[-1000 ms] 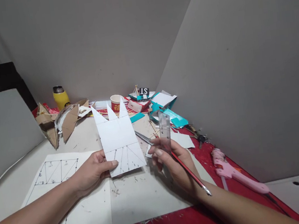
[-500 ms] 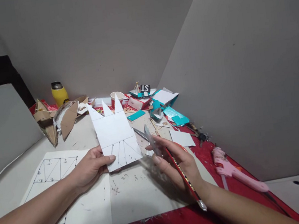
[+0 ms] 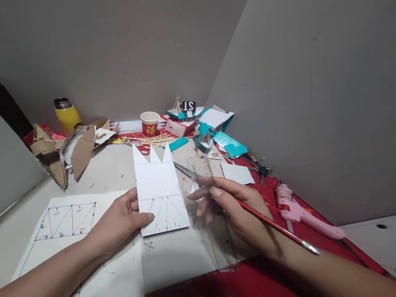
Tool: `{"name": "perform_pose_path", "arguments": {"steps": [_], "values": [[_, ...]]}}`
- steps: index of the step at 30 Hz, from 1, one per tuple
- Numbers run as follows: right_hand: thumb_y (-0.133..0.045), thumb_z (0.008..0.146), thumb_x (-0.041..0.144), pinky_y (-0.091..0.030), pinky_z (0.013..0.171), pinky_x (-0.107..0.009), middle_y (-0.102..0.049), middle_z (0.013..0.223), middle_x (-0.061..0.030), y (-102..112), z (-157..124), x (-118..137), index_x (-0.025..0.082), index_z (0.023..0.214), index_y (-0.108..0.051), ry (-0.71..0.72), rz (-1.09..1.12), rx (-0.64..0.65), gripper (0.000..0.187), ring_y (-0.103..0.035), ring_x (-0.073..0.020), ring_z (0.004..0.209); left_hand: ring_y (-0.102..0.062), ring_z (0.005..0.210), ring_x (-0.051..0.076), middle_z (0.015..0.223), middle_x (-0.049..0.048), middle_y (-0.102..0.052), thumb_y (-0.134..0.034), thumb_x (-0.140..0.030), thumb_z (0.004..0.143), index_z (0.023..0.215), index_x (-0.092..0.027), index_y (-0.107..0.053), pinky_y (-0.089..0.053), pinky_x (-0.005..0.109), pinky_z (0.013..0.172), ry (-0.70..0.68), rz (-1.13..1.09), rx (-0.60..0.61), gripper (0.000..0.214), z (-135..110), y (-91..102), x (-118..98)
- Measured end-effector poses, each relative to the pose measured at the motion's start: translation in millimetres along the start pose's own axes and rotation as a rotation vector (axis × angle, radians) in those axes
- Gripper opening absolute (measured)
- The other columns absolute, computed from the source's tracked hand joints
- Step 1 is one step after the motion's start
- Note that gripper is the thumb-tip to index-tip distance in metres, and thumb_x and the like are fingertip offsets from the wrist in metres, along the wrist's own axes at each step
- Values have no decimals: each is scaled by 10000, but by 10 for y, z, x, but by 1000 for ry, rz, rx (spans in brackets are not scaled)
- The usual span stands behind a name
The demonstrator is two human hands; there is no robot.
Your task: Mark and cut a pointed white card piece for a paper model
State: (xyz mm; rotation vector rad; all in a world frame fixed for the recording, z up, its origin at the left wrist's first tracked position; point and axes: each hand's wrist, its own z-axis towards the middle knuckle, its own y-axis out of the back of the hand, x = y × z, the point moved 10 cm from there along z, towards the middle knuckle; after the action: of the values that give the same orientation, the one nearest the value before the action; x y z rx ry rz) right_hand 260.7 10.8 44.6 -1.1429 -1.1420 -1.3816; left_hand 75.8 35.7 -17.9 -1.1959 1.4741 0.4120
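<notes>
My left hand [image 3: 123,218] is closed on a white paper piece [image 3: 158,180], its thumb on the front near the lower left corner. Three pointed spikes form the paper's top edge, and pen lines fan out across its lower part. My right hand [image 3: 241,210], to the right of the paper and apart from it, is closed on a clear ruler [image 3: 200,166] and a red pencil [image 3: 272,226]. The pencil's eraser end points back over my wrist. A dark, slim, pointed thing [image 3: 183,170] shows between the paper and the ruler; its kind is unclear.
A large sheet with a line drawing [image 3: 101,276] lies under my left forearm. Red-handled scissors [image 3: 143,149], a paper cup [image 3: 150,124], thin sticks [image 3: 153,138], a yellow bottle [image 3: 67,117] and cardboard pieces [image 3: 85,152] lie behind. A pink glue gun [image 3: 307,217] rests at right.
The paper has turned upright and come slightly lower. My right hand has tilted the pencil flatter, its eraser end swinging right, and the ruler now hangs more upright. The view has shifted slightly.
</notes>
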Motion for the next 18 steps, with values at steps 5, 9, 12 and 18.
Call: {"name": "perform_pose_path", "arguments": {"steps": [5,9,12,18], "values": [[-666,846,435,-468,388,-198,-707,745,-54,-71,45,-143,149,1015,-701,-155,60,69,334,-639,-134,528,-625,557,155,643,-9,-704,-767,-257,762,1221,-139,-609,-435,234,537,50,238,-83,499,-58,41,-1],[-692,820,388,-447,388,-187,-616,637,10,-40,41,-160,167,1040,-716,-179,-14,76,313,-555,-100,485,-536,437,146,462,-37,-590,-670,-378,844,1140,-103,-652,-370,232,456,66,541,-111,404,-84,130,-45],[-705,782,336,-428,395,-198,-540,599,51,-35,42,-125,180,1031,-727,-177,-95,92,294,-488,-77,429,-559,445,166,466,-12,-616,-629,-417,864,1268,-76,-591,-376,245,452,47,689,-168,530,-81,237,-101],[-668,758,270,-404,442,-221,-557,644,30,-111,61,-40,198,997,-756,-58,-235,166,265,-485,-92,481,-506,419,143,489,-48,-594,-646,-400,850,1366,-164,-486,-366,235,423,0,672,-271,589,-108,278,-251]]}}
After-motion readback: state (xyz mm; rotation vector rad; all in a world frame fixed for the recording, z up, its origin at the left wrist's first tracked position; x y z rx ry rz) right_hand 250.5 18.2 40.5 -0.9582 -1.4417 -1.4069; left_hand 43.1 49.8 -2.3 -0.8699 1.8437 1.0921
